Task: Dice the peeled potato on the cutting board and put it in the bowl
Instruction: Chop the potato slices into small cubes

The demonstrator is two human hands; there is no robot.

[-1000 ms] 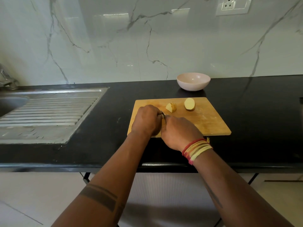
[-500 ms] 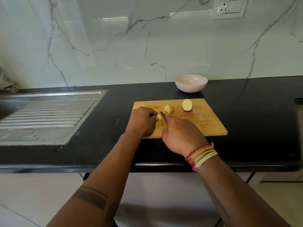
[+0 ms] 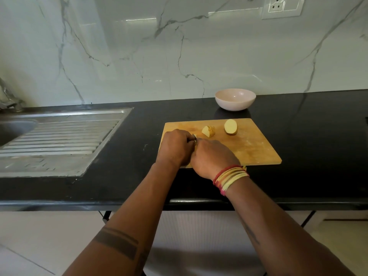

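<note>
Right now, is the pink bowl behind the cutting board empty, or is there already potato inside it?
Empty. The pink bowl stands upright and its inside shows only bare, smooth surface; the potato pieces lie on the cutting board.

1. We see the left hand [image 3: 176, 145] and right hand [image 3: 213, 156] meet over the cutting board [image 3: 249, 148], a knife blade [image 3: 194, 138] between them.
2. Beyond this grip lie a sliced piece [image 3: 208, 131] and potato half [image 3: 231, 127]; farther, the bowl [image 3: 235, 99].
</note>
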